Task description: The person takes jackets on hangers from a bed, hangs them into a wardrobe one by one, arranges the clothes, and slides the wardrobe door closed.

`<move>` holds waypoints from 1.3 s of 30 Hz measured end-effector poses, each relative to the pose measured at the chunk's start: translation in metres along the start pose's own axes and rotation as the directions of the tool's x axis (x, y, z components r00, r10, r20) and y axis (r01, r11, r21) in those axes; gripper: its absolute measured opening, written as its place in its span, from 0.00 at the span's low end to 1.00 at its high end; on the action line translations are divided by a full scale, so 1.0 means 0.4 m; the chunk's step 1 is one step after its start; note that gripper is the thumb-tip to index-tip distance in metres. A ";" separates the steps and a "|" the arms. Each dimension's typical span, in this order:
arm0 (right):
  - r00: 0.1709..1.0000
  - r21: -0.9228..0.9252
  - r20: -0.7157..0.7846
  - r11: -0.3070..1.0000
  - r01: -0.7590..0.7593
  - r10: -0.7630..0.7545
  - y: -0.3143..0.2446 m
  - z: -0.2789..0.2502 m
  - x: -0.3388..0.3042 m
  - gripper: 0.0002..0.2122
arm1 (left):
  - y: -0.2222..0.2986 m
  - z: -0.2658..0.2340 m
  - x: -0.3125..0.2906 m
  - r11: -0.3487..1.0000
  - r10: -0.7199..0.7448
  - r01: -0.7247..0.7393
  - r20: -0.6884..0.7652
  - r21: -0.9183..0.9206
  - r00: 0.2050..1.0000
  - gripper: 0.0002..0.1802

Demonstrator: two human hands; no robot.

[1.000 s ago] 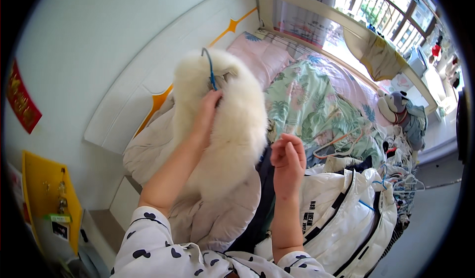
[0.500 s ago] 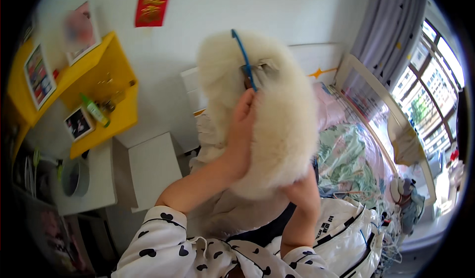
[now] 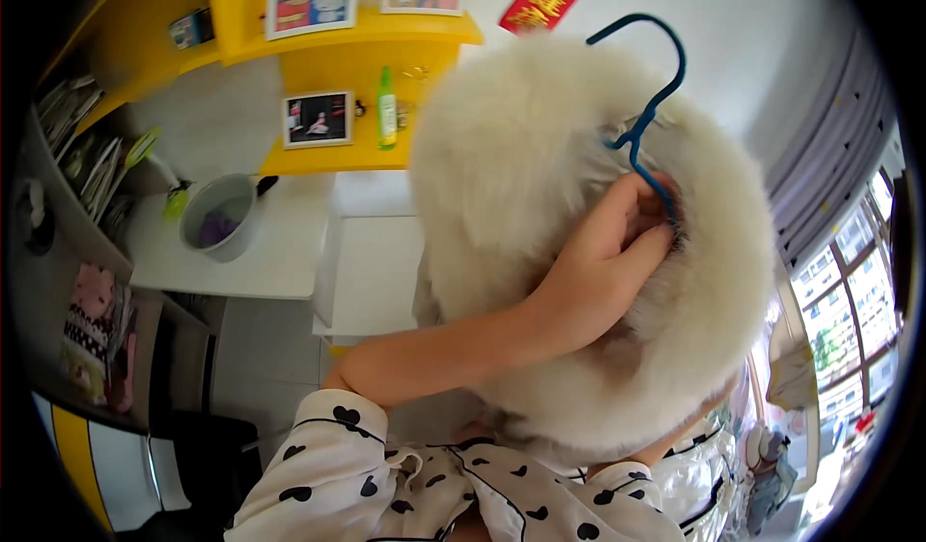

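Note:
A thick cream fur garment (image 3: 511,127), apparently a fluffy collar or hood, fills the middle and right of the head view. A dark blue clothes hanger (image 3: 681,55) rises out of its opening, hook uppermost. My left hand (image 3: 603,267) reaches into that opening and is closed on the hanger's shoulder, fingers and thumb pinched around it. The fur surrounds this hand and the lower part of the hanger is hidden. Only my right forearm (image 3: 680,436) shows beneath the garment's lower right edge. Fur covers my right hand, so its fingers cannot be seen.
On the left, yellow shelves (image 3: 386,29) carry framed pictures and a green bottle (image 3: 387,108). A grey bucket (image 3: 220,219) stands on a white desk (image 3: 280,267). Curtains (image 3: 837,147) and a window are at right. A clear plastic-like bag (image 3: 709,474) lies at lower right.
The view has swung left, bringing more shelves and desk into sight. The fur garment appears closer and further right, its opening turned toward me. More of the hanger's hook shows; my right hand is now hidden.

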State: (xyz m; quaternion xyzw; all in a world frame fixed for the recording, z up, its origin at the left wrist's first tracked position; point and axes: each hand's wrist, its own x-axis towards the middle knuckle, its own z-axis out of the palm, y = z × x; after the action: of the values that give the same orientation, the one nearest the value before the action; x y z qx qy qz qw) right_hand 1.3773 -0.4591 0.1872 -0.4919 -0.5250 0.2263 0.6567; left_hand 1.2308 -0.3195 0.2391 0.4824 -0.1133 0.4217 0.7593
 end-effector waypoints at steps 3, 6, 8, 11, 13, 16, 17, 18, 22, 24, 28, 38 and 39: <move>0.997 0.048 0.075 0.999 -0.011 0.007 -0.018 0.067 0.019 0.23 | 0.066 -0.051 -0.068 1.000 0.002 0.001 -0.082 0.029 0.997 0.12; 0.973 0.131 0.229 0.989 -0.064 0.033 0.019 0.141 0.079 0.23 | 0.131 -0.135 -0.130 0.993 -0.020 0.045 -0.210 0.113 0.977 0.14; 0.942 0.167 0.331 0.979 -0.116 0.055 0.044 0.180 0.120 0.23 | 0.150 -0.163 -0.160 0.992 0.050 -0.007 -0.331 0.128 0.942 0.15; 0.866 0.190 0.490 0.958 -0.213 0.095 0.091 0.223 0.196 0.23 | 0.164 -0.214 -0.178 0.976 0.143 -0.047 -0.459 0.213 0.877 0.13; 0.771 0.179 0.625 0.938 -0.297 0.125 0.132 0.282 0.242 0.23 | 0.190 -0.253 -0.192 0.938 0.255 -0.057 -0.567 0.343 0.783 0.08; 0.609 0.149 0.785 0.919 -0.364 0.114 0.167 0.385 0.285 0.23 | 0.206 -0.339 -0.261 0.837 0.377 0.044 -0.632 0.546 0.677 0.04; 0.584 0.153 0.811 0.952 -0.266 0.033 0.170 0.427 0.281 0.23 | 0.206 -0.340 -0.278 0.817 0.444 0.000 -0.629 0.577 0.637 0.02; 0.548 0.169 0.835 0.971 -0.170 -0.050 0.177 0.460 0.277 0.23 | 0.210 -0.345 -0.313 0.798 0.482 0.004 -0.644 0.602 0.594 0.02; 0.411 0.155 0.912 0.915 -0.372 0.013 0.276 0.525 0.291 0.26 | 0.243 -0.300 -0.447 0.642 0.576 0.202 -0.639 0.740 0.509 0.10; 0.359 0.147 0.932 0.863 -0.483 0.042 0.283 0.568 0.294 0.26 | 0.260 -0.264 -0.529 0.553 0.628 0.319 -0.637 0.769 0.448 0.14; 0.201 0.088 0.979 0.800 -0.594 0.042 0.320 0.675 0.297 0.26 | 0.318 -0.278 -0.670 -0.069 0.941 0.771 -0.215 0.633 0.261 0.28; 0.126 0.096 0.991 0.841 -0.532 -0.034 0.239 0.974 0.258 0.26 | 0.572 -0.511 -0.844 -0.209 0.951 0.929 -0.158 0.304 0.266 0.37; 0.128 0.120 0.990 0.842 -0.525 -0.061 0.230 1.014 0.257 0.26 | 0.607 -0.522 -0.863 -0.233 0.945 0.925 -0.153 0.299 0.288 0.34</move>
State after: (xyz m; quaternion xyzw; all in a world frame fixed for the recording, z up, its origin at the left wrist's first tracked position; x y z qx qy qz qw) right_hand 1.0632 -0.1718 0.1399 -0.1418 -0.6641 0.7034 0.2097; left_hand 0.7863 -0.2864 0.0876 0.4223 0.7499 0.4700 -0.1960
